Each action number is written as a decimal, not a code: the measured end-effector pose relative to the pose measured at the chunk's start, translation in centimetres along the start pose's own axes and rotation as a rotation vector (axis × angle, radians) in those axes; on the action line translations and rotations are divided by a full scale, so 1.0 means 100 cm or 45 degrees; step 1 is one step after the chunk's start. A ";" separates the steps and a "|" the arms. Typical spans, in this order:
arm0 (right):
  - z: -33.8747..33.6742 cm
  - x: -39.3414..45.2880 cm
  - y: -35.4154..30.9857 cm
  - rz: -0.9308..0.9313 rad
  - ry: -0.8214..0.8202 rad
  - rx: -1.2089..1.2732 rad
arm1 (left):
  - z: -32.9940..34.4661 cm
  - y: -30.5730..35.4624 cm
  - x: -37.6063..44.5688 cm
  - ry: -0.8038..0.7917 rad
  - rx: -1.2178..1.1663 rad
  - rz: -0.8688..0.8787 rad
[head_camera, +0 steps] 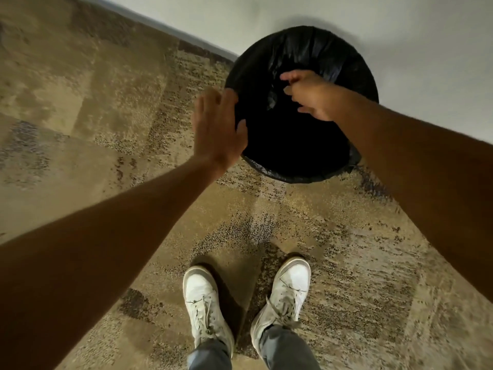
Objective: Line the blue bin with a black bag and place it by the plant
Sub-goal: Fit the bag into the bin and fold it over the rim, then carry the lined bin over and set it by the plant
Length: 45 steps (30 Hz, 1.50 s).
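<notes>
black bag (306, 145) covers the bin's rim beside the wall (400, 36); my left hand (216, 129) lies flat and released against it, my right hand (312, 94) pinches the plastic.

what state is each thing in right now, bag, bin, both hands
black bag: spread open, folded over the rim all round
bin: upright on the carpet by the wall, blue hidden under the bag
left hand: open, fingers flat against the rim's left edge
right hand: over the opening, grip unclear

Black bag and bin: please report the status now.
Left hand open, flat at bag rim. Right hand over opening, grip unclear. Black bag covers bin, against wall. No plant visible, nothing blocking.
</notes>
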State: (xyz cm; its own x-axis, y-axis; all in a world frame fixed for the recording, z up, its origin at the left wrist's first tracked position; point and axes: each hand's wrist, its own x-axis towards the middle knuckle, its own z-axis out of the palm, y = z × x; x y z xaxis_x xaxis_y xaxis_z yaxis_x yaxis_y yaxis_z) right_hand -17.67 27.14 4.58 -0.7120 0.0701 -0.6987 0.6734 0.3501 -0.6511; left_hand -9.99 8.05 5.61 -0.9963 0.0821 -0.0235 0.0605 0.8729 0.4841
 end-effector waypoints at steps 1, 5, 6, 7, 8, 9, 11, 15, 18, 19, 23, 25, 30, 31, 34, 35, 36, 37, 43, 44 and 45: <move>-0.001 0.001 -0.006 0.032 0.026 0.062 | -0.001 0.001 -0.008 0.007 -0.040 -0.119; -0.009 -0.015 0.004 -0.002 0.191 0.249 | 0.005 0.008 -0.026 -0.152 -0.528 -0.767; -0.013 -0.023 0.015 -0.061 0.272 0.273 | 0.006 0.011 -0.029 -0.224 -0.695 -0.940; -0.018 -0.033 0.027 -0.125 0.369 0.298 | 0.008 0.015 -0.031 -0.298 -0.844 -1.105; -0.024 -0.044 0.041 -0.187 0.477 0.292 | 0.010 0.018 -0.033 -0.372 -0.958 -1.229; -0.029 -0.058 0.055 -0.237 0.601 0.222 | 0.010 0.020 -0.034 -0.436 -1.044 -1.301; -0.035 -0.085 0.083 -0.271 0.828 0.021 | 0.013 0.023 -0.038 -0.494 -1.160 -1.329; -0.037 -0.122 0.116 -0.231 0.951 -0.045 | 0.013 0.029 -0.046 -0.435 -1.351 -1.343; -0.034 -0.125 0.118 -0.009 0.787 0.196 | 0.010 0.031 -0.052 -0.404 -1.531 -1.345; -0.033 -0.124 0.117 0.104 0.709 0.347 | 0.010 0.030 -0.055 -0.399 -1.578 -1.335; -0.020 -0.132 0.105 0.384 0.479 0.670 | 0.000 0.015 -0.076 -0.317 -1.570 -1.363; -0.010 -0.141 0.101 0.378 0.442 0.554 | -0.014 -0.002 -0.088 -0.274 -1.529 -1.372; 0.023 -0.172 0.073 0.351 0.135 0.353 | -0.076 -0.064 -0.112 -0.250 -1.397 -1.330; 0.030 -0.178 0.064 0.316 0.094 0.305 | -0.094 -0.076 -0.117 -0.238 -1.371 -1.319; 0.042 -0.198 0.027 0.204 0.059 0.211 | -0.158 -0.100 -0.134 -0.253 -1.242 -1.219; 0.044 -0.205 0.011 0.180 0.041 0.192 | -0.182 -0.105 -0.141 -0.255 -1.195 -1.195; 0.046 -0.214 -0.010 0.158 0.009 0.176 | -0.207 -0.110 -0.148 -0.243 -1.158 -1.178; 0.048 -0.224 -0.032 0.143 -0.023 0.159 | -0.233 -0.113 -0.155 -0.224 -1.127 -1.168; 0.062 -0.297 -0.152 0.062 -0.227 0.031 | -0.385 -0.107 -0.180 -0.167 -1.088 -1.089; 0.065 -0.310 -0.173 0.054 -0.246 0.010 | -0.412 -0.107 -0.183 -0.191 -1.086 -1.098; 0.069 -0.321 -0.196 0.062 -0.260 0.001 | -0.438 -0.104 -0.185 -0.208 -1.095 -1.100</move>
State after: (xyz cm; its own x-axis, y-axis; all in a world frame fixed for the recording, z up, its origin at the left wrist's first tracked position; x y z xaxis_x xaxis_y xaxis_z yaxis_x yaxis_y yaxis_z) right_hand -6.58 11.56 37.71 -0.6238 -0.1040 -0.7746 0.7061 0.3499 -0.6156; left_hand 5.18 -23.66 39.34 -0.6664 -0.2519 -0.7018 -0.7363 0.0743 0.6725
